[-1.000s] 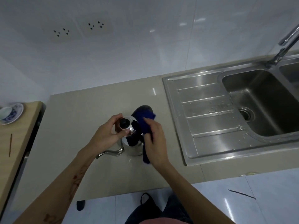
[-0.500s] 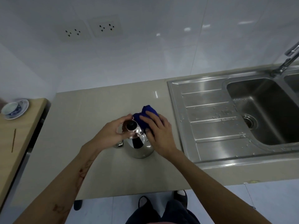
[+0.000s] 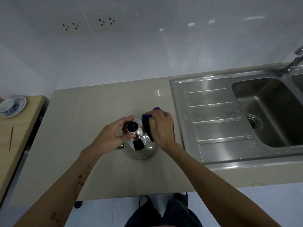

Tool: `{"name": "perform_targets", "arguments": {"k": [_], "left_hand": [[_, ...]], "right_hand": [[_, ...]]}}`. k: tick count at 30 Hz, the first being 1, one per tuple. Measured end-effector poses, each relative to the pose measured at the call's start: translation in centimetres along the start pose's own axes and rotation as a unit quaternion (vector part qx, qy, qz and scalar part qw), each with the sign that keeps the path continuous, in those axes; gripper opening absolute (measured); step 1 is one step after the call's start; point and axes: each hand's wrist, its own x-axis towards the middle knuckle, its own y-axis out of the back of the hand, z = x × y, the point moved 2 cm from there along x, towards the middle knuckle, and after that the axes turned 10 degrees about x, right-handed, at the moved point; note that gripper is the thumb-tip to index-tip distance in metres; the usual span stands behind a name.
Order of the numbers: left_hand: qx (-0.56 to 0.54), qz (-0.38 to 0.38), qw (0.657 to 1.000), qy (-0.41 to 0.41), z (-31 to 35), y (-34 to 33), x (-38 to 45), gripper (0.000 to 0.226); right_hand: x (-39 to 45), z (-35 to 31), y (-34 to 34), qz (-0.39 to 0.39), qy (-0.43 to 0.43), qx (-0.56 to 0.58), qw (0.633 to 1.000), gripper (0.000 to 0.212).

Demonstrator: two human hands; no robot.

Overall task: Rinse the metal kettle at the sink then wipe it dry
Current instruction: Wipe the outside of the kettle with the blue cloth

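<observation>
the metal kettle [image 3: 141,145] stands upright on the beige countertop [image 3: 101,108], just left of the stainless sink [image 3: 213,122] and its ribbed drainboard, where droplets show. the kettle is out of the basin, so the rinse looks done and the step in hand is the drying.

the left hand [image 3: 113,136] curls around the top of the kettle, thumb and fingers cupped about the lid near the black knob [image 3: 131,126], steadying it. the right hand [image 3: 161,128] is closed on a dark blue cloth [image 3: 147,124], bunched and pressed against the kettle's far right shoulder.

to do this well, the bracing hand should keep the lid seated while the cloth travels in firm overlapping strokes from the shoulder down to the base. the side facing the camera shines bare and probably needs a pass too, so turning the kettle under the cloth, rather than reaching round it, would suit. the spout, poking out at the left under the wrist, and the rim of the lid are places where water likes to sit. whether the handle is dry cannot be told from here.
</observation>
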Motion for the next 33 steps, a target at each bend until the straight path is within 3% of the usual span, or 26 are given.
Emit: {"name": "perform_targets", "arguments": {"k": [2, 4, 6, 8, 11, 13, 16, 17, 19, 21, 24, 26, 29, 31, 33], "left_hand": [[-0.005, -0.003, 1.0, -0.003, 0.1, 0.0, 0.1, 0.067], [-0.005, -0.009, 1.0, 0.0, 0.1, 0.0, 0.2, 0.067], [-0.007, -0.005, 1.0, 0.004, 0.0, 0.0, 0.1, 0.067], [-0.011, -0.003, 1.0, 0.002, 0.0, -0.1, -0.1, 0.066], [0.002, -0.013, 1.0, -0.004, 0.2, 0.1, -0.1, 0.066], [0.019, 0.01, 1.0, 0.006, 0.4, 0.4, -0.4, 0.065], [0.075, 0.082, 0.994, -0.011, 1.2, 0.4, -0.9, 0.06], [0.079, 0.092, 0.993, -0.01, 1.5, 0.2, -0.9, 0.058], [0.058, 0.106, 0.993, -0.003, 1.9, -0.2, -0.7, 0.055], [0.033, 0.103, 0.994, -0.009, 2.0, -0.4, -0.3, 0.053], [0.008, 0.081, 0.997, -0.009, 1.7, -0.4, 0.2, 0.053], [0.006, 0.084, 0.996, -0.013, 1.8, -0.3, 0.4, 0.051], [0.0, 0.092, 0.996, -0.012, 1.6, -0.5, 0.5, 0.049], [-0.001, 0.094, 0.995, -0.018, 1.6, -0.6, 0.5, 0.049], [0.0, 0.088, 0.996, -0.024, 1.7, -0.6, 0.6, 0.049]], "right_hand": [[-0.9, -0.3, -1.0, -0.021, 0.076, -0.021, 0.997, 0.039], [-0.1, 0.5, -0.6, -0.001, 0.058, 0.005, 0.998, 0.034], [0.9, 2.1, 0.3, 0.036, -0.045, 0.118, 0.991, 0.031], [1.1, 4.3, 0.9, 0.037, -0.156, 0.238, 0.958, 0.033], [0.7, 6.8, 1.4, -0.029, -0.293, 0.326, 0.899, 0.033], [0.7, 7.4, 2.0, -0.075, -0.334, 0.322, 0.883, 0.031], [0.2, 6.8, 3.2, -0.166, -0.274, 0.167, 0.932, 0.03], [-0.2, 6.4, 3.5, -0.159, -0.227, 0.121, 0.953, 0.028], [-1.5, 4.0, 4.3, -0.072, -0.142, 0.144, 0.977, 0.025], [-2.6, 0.4, 4.6, -0.017, -0.081, 0.239, 0.968, 0.027], [-4.9, -1.8, 2.4, -0.081, 0.016, 0.169, 0.982, 0.042], [-6.4, 0.0, 1.0, -0.071, 0.011, 0.138, 0.988, 0.052], [-6.9, 2.1, 1.7, -0.033, -0.107, 0.194, 0.975, 0.045], [-6.5, 0.9, 2.2, -0.021, -0.084, 0.181, 0.98, 0.044], [-5.9, -2.1, 1.8, -0.025, -0.008, 0.177, 0.984, 0.045]]}}
